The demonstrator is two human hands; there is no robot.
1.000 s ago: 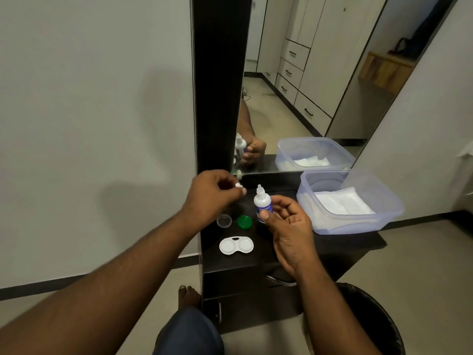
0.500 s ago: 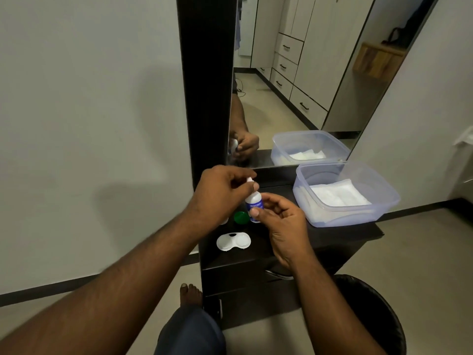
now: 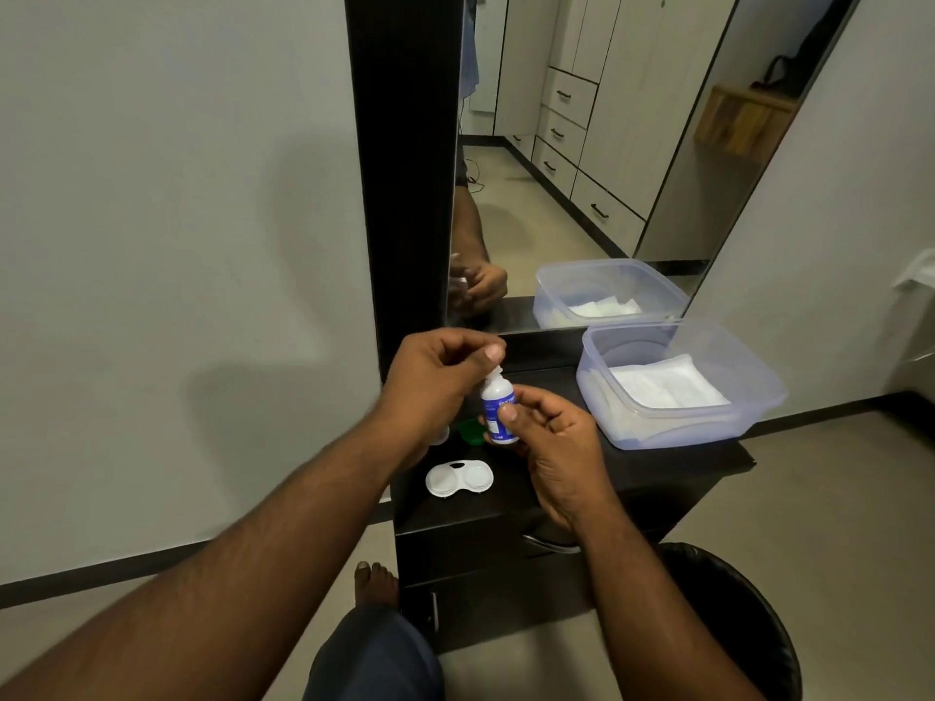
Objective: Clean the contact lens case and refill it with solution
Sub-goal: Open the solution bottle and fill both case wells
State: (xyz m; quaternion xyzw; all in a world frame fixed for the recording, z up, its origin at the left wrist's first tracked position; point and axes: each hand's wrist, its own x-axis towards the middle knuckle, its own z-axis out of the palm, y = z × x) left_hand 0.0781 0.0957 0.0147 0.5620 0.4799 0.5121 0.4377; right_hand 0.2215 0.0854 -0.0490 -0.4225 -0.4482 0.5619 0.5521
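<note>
- Pinching at the top of the small white bottle (image 3: 498,409), the left hand (image 3: 435,379) has its fingers curled in, with thumb and finger closed on the bottle's tip. I cannot tell if a cap is between them.
- A small clear cap (image 3: 439,436) sits on the black tabletop (image 3: 673,468), mostly hidden under the left hand.
- A green cap (image 3: 470,430) lies on the tabletop just beside the clear one, close to the bottom of the bottle.
- The contact lens case (image 3: 459,478) lies flat on the tabletop in front of the two caps. It is white, and both of its round cups are open and face up. Neither hand touches it.
- The bottle has a blue label and stands upright in the air, above the tabletop, between the two hands.
- The right hand (image 3: 554,447) holds the bottle round its middle. The thumb is on the label and the fingers are curled round the far side.
- A clear plastic box (image 3: 759,402) sits at the right end of the tabletop, well apart from the case. White folded tissue (image 3: 663,384) lies inside it.
- A tall mirror (image 3: 607,144) stands behind the tabletop and shows the hands and the box again.
- A round black stool (image 3: 749,624) is on the floor at the lower right.
</note>
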